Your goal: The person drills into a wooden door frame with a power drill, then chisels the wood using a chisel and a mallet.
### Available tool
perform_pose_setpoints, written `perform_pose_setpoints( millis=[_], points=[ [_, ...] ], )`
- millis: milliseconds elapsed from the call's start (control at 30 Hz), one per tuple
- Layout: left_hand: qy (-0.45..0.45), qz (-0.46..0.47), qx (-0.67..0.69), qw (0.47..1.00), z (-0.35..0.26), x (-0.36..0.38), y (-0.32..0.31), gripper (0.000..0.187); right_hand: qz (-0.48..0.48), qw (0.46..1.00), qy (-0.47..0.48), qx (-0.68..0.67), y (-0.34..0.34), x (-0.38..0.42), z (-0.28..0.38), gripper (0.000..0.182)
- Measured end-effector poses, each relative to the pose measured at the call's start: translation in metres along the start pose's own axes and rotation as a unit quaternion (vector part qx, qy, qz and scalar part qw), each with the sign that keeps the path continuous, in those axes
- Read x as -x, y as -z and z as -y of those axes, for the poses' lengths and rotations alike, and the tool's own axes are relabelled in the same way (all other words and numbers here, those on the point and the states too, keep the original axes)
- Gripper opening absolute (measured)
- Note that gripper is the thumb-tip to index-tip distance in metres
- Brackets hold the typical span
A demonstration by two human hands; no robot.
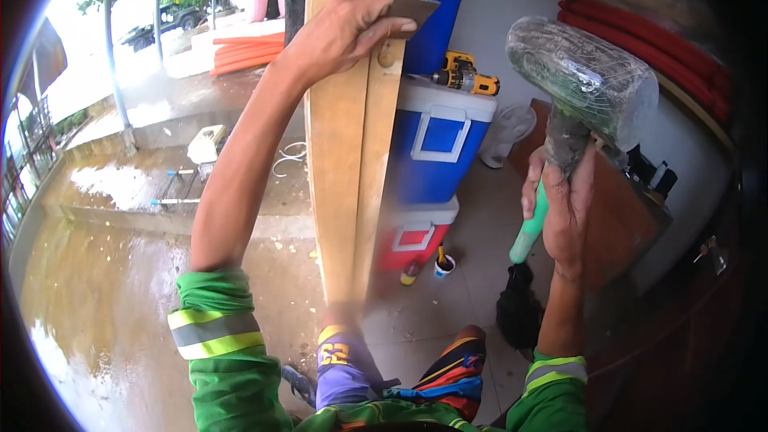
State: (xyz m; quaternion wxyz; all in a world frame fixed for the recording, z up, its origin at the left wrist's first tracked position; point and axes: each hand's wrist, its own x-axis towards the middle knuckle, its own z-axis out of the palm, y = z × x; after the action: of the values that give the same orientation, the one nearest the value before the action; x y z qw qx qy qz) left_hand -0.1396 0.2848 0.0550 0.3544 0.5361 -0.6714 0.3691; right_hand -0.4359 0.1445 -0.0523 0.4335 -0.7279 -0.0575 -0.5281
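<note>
A tall wooden door point(340, 152) stands edge-on in front of me, with a round hole near its top. At that upper edge, my left hand point(340, 36) pinches a thin, flat grey-brown piece point(418, 10) between thumb and fingers, just above the hole; its exact kind does not show. Off to the right, my right hand point(570, 200) is wrapped round the green handle of a mallet point(580, 72). The mallet's large, scuffed head is raised, level with the top of the door and apart from it.
Behind the door stand blue coolers point(452, 132), a yellow drill point(464, 76) on one lid, and a red cooler point(414, 236) below. A small cup point(445, 266) sits on the tiles. Red rolls point(640, 48) lie at the right; orange pipes point(248, 54) lie outside on the left.
</note>
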Motion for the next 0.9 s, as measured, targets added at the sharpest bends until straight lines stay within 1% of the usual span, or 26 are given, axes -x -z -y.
perform_pose_setpoints(
  millis=[100,200,233,333,433,533,600,633,700,733,800,900],
  points=[
    [-0.021,-0.009,-0.016,1.0,0.005,-0.001,-0.001,0.025,0.051,0.996,0.024,0.076,0.007,0.002,-0.005,0.062],
    [-0.034,-0.02,-0.015,0.999,0.008,0.001,-0.003,0.023,0.047,0.996,0.037,0.066,-0.002,0.005,-0.008,0.067],
    [-0.042,-0.024,-0.018,0.999,0.008,0.001,-0.003,0.023,0.046,0.995,0.042,0.081,-0.003,0.004,-0.008,0.067],
    [0.025,0.013,-0.023,0.999,-0.004,0.001,0.001,0.022,0.044,0.991,0.052,0.112,-0.006,0.002,-0.008,0.067],
    [-0.058,-0.033,0.012,0.998,0.006,0.001,-0.005,0.021,0.048,0.99,0.06,0.115,-0.009,-0.001,-0.002,0.065],
    [-0.062,-0.026,0.003,0.998,0.007,0.003,-0.004,0.022,0.046,0.989,0.086,0.112,-0.011,-0.009,0.003,0.065],
    [-0.085,-0.031,0.0,0.996,0.009,0.002,-0.005,0.022,0.03,0.989,0.112,0.096,-0.015,-0.016,0.013,0.068],
    [-0.095,-0.035,-0.003,0.995,0.009,0.001,-0.004,0.021,0.029,0.985,0.126,0.116,-0.015,-0.02,0.02,0.066],
    [-0.069,-0.019,-0.013,0.997,0.003,0.002,-0.002,0.02,0.029,0.976,0.153,0.155,-0.018,-0.025,0.036,0.063],
    [-0.055,-0.012,-0.02,0.998,0.001,0.002,0.0,0.02,0.009,0.975,0.154,0.16,-0.024,-0.025,0.044,0.064],
    [-0.052,-0.007,-0.005,0.999,0.001,0.003,-0.001,0.019,-0.01,0.972,0.18,0.15,-0.028,-0.026,0.043,0.063],
    [-0.058,-0.012,0.011,0.998,0.002,0.003,-0.003,0.018,0.004,0.96,0.186,0.21,-0.027,-0.035,0.044,0.061]
  ],
)
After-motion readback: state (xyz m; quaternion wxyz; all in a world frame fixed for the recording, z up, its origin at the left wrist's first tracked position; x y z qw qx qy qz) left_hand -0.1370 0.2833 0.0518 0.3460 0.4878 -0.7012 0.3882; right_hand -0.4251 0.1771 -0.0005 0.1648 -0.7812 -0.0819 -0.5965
